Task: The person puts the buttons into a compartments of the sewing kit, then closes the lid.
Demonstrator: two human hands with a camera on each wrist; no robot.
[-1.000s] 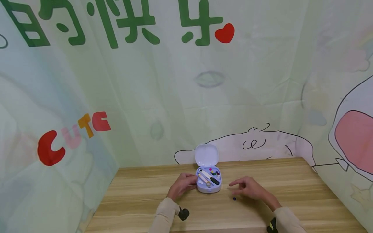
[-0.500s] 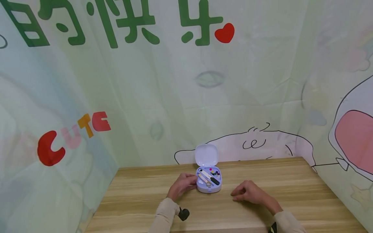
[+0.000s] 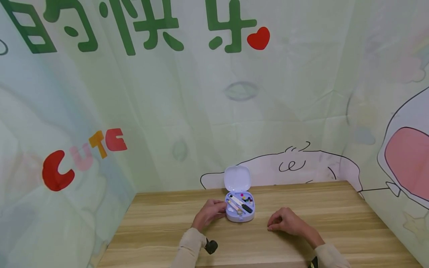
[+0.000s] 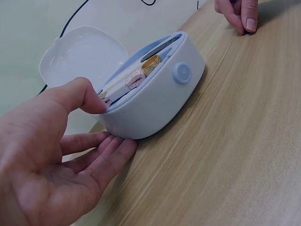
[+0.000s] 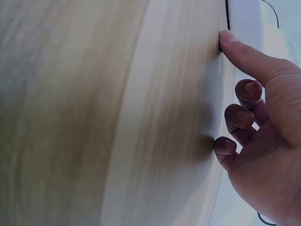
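Observation:
A small lidded sewing box (image 3: 240, 219) stands on the wooden table, its lid (image 3: 237, 178) tipped back. My left hand (image 3: 208, 213) grips its left side, thumb on the rim and fingers against the lower wall. Inside lie a rolled tape measure (image 4: 135, 79), a gold thimble (image 4: 151, 65), a dark-handled tool (image 3: 247, 209) and several small coloured pieces (image 3: 247, 199). To the right of the box, my right hand (image 3: 289, 222) pinches a tiny dark blue piece (image 4: 248, 33) at the tabletop; thumb and index finger mostly hide it.
The wooden table (image 3: 161, 223) backs onto a printed cloth wall (image 3: 187, 111), with more cloth at both sides. The raised lid stands near the table's back edge. Wood surface extends to the left, right and front of the hands.
My right hand has come down and its fingers have closed over the dark blue piece that lay in view on the table. The left hand and the box have stayed put.

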